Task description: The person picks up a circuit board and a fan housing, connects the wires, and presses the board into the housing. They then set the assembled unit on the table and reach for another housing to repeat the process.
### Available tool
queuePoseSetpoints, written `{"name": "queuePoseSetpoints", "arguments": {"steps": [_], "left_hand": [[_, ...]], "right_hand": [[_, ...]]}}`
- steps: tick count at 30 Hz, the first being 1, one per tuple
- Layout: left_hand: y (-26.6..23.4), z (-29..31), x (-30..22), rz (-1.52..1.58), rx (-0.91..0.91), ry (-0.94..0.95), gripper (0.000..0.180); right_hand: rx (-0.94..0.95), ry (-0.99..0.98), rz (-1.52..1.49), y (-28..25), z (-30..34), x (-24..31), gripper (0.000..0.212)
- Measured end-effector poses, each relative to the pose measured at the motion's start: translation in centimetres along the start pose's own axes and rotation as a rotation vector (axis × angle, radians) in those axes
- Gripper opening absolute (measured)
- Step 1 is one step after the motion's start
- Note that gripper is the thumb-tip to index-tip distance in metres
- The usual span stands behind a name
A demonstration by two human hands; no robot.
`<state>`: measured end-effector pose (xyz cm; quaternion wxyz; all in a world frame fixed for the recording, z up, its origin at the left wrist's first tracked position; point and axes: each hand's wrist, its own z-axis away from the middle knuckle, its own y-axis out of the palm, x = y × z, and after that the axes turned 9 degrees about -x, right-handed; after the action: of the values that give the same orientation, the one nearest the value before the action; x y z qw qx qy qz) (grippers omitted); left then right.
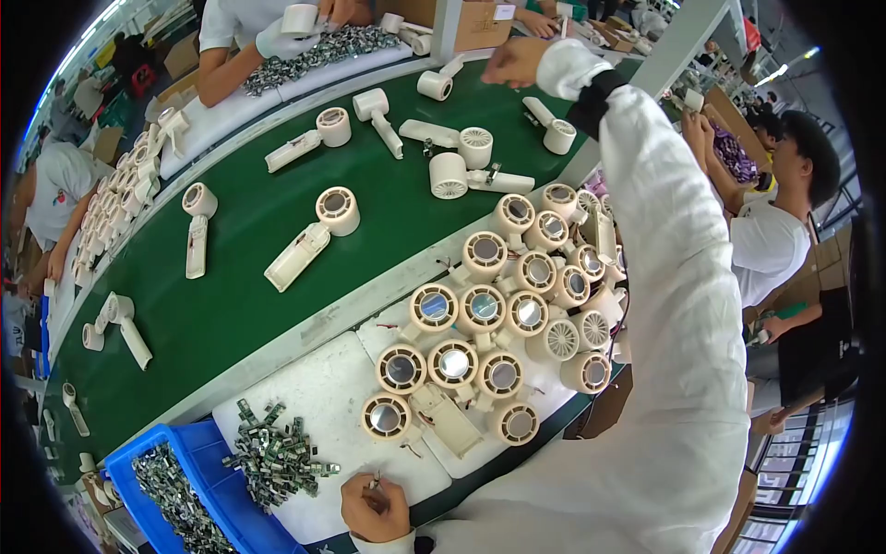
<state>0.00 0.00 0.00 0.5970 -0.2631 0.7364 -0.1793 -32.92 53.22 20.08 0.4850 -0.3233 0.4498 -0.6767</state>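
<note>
My right arm, in a white sleeve, stretches across to the far side of the green conveyor belt. There my right hand (pixel 513 63) hovers with its fingers extended and nothing seen in them, just right of a cream handheld-fan housing (pixel 434 86). Down at the near edge of the white worktop, my left hand (pixel 376 508) is closed in a pinch around something tiny with a glint, too small to make out. Beside it lies a heap of small green circuit boards (pixel 277 457). Several cream fan housings (pixel 453 363) with round heads stand crowded to its right; one open handle (pixel 447 420) faces up.
More fan housings (pixel 338 211) lie scattered along the belt (pixel 249 208). A blue bin (pixel 205 462) full of circuit boards stands at the lower left. Across the belt, a gloved co-worker (pixel 277 42) handles a fan part above another board heap (pixel 318 57). Another person (pixel 784 212) works at the right.
</note>
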Motion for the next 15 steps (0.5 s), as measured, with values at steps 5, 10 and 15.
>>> {"name": "queuePoseSetpoints", "arguments": {"steps": [5,10,15], "left_hand": [[-0.4,-0.1,-0.9,0.026,-0.009,-0.023,0.023],[0.6,-1.1,-0.9,0.103,0.012,0.091,0.02],[-0.2,-0.3,-0.6,0.132,-0.012,0.021,0.02]], "right_hand": [[-0.692,-0.422,0.167,10.0,-5.5,7.3,0.058],[-0.464,-0.05,0.05,12.8,-13.3,9.5,0.06],[-0.707,-0.138,0.029,9.5,-2.7,13.9,0.042]]}}
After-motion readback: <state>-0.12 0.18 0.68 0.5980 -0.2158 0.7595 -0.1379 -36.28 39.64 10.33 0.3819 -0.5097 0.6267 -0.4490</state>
